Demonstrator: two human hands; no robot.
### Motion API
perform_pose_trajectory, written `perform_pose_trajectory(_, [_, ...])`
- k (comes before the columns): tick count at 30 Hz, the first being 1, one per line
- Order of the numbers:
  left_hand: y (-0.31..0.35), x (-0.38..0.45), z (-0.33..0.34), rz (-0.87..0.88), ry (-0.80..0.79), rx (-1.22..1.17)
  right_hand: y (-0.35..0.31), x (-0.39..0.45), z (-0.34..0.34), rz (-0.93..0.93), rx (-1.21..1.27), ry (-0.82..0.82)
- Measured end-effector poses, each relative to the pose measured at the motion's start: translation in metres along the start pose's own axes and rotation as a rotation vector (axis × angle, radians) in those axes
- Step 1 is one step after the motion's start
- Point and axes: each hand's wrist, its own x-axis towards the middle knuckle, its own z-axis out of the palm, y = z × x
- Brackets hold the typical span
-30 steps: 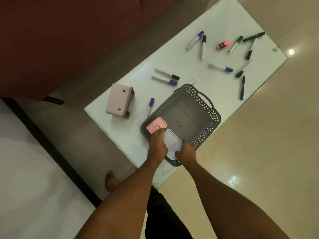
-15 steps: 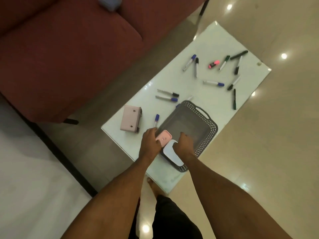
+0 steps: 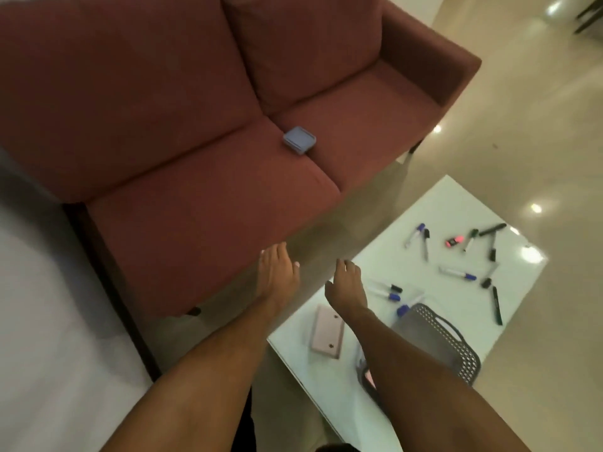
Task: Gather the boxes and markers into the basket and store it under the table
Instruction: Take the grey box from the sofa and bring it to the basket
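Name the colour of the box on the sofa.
Blue-grey box on the red sofa; head view.

Both hands (image 3: 277,272) now off the basket (image 3: 456,347), seemingly empty

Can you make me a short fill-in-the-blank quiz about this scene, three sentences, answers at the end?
1. The small blue box lies on the seat of the ____.
2. Both the left hand and the right hand hold ____.
3. The pink box lies on the white table, beside the grey ____.

Missing words: sofa; nothing; basket
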Motion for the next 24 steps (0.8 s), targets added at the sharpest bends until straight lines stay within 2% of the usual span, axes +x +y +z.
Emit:
perform_pose_trajectory(5, [-0.06, 0.079, -0.082, 0.034, 0.042, 0.04, -0.112, 0.05, -0.009, -0.083, -0.037, 0.002])
perform_pose_trajectory(10, [-0.101, 0.143, -0.132, 0.018, 0.065, 0.062, -0.188, 0.103, -0.02, -0.117, 0.016, 0.058])
perform_pose_trajectory(15, [-0.111, 0.189, -0.154, 0.041, 0.05, 0.071, -0.22, 0.149, -0.037, -0.109, -0.004, 0.088])
perform_pose_trajectory(24, [-0.102, 0.28, -0.172, 0.082, 0.063, 0.053, -0.237, 0.232, -0.076, -0.059, -0.004, 0.099])
